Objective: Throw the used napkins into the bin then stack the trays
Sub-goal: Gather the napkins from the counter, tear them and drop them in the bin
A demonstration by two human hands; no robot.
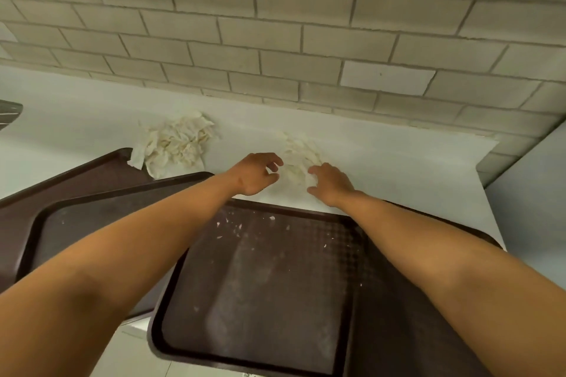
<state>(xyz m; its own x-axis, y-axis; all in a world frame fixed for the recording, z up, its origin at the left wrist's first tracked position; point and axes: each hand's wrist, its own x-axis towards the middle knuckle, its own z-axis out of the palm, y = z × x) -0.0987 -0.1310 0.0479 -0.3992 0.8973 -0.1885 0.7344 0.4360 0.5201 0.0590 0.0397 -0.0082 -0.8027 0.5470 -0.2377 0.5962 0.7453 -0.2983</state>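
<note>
Closest up, a brown textured tray [260,300] with only white crumbs in it. Past its rim, left hand [255,174] and right hand [329,184], fingers loosely curled, flank a crumpled napkin [298,159] on the white worktop [398,168]; the right fingertips touch it. Second wad [176,144] further left.

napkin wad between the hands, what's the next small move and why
Probably close both hands on the crumpled napkin and lift it. The left hand and right hand flank it with fingers loosely curled; the right fingertips touch it, but neither grips it yet. It lies on the white counter beyond the tray, and a second napkin pile also waits.
</note>
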